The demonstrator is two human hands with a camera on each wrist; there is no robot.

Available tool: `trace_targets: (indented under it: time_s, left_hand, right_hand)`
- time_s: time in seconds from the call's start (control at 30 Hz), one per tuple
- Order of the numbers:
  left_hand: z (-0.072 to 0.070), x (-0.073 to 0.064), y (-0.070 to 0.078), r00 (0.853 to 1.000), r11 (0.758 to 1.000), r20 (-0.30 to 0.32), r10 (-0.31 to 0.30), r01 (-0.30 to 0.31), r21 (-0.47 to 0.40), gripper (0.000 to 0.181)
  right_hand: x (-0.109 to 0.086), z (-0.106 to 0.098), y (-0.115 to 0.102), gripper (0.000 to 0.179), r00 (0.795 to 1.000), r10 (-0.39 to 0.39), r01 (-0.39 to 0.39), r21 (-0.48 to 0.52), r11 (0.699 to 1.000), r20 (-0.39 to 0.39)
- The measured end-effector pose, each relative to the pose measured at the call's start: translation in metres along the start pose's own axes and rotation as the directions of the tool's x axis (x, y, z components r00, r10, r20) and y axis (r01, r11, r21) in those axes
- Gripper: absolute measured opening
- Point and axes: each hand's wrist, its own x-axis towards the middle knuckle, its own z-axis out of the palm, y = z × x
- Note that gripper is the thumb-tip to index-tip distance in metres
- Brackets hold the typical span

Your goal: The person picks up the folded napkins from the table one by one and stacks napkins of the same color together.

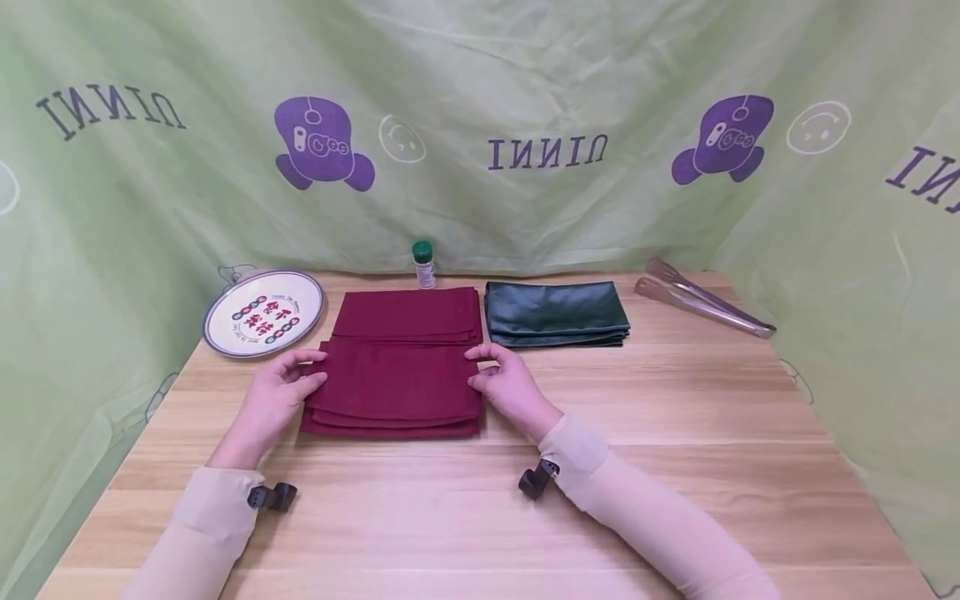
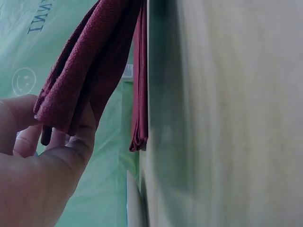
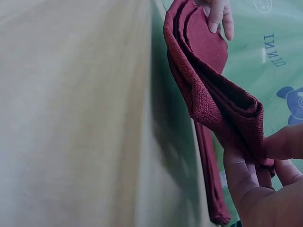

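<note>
A folded dark red cloth [image 1: 401, 383], several layers thick, is held up by both hands over the wooden table. My left hand [image 1: 273, 396] pinches its left end between thumb and fingers. At the opposite end, my right hand [image 1: 516, 393] grips the layers the same way. The right wrist view shows the held cloth [image 3: 213, 90] raised off the tabletop, its layers sagging between the hands. Just behind it, a second folded dark red cloth [image 1: 405, 315] lies flat on the table, seen edge-on in the left wrist view.
To the right of the flat red cloth lies a folded dark green cloth [image 1: 557, 312]. Metal tongs [image 1: 705, 302] rest at the far right. A white plate [image 1: 225, 308] with red print sits at the far left. A green-capped shaker bottle [image 1: 424, 268] stands at the back by the curtain [image 1: 465, 225].
</note>
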Motion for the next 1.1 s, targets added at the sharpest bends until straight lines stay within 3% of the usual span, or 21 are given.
trace_targets:
  time_s: [0.3,0.53,0.77,1.1]
  left_hand:
    - [-0.004,0.023,0.015,0.997,0.995,-0.039,0.062,-0.058,0.078,0.033]
    - [0.0,0.055,0.026,0.997,0.996,-0.068,0.02,-0.013,0.092,0.033]
    - [0.01,0.086,0.032,0.996,0.995,-0.091,0.014,-0.005,0.096,0.031]
    - [0.012,0.114,0.029,0.989,0.99,-0.146,-0.011,0.031,0.136,0.031]
  right_hand:
    - [0.023,-0.003,-0.021,0.038,0.998,-0.049,0.046,-0.058,0.997,-0.05]
    - [0.058,-0.01,-0.034,0.037,0.991,-0.094,0.075,-0.191,0.979,-0.095]
    - [0.094,-0.015,-0.041,0.039,0.98,-0.103,0.05,-0.297,0.954,-0.169]
    - [0.117,-0.012,-0.048,0.046,0.983,-0.081,0.021,-0.346,0.938,-0.162]
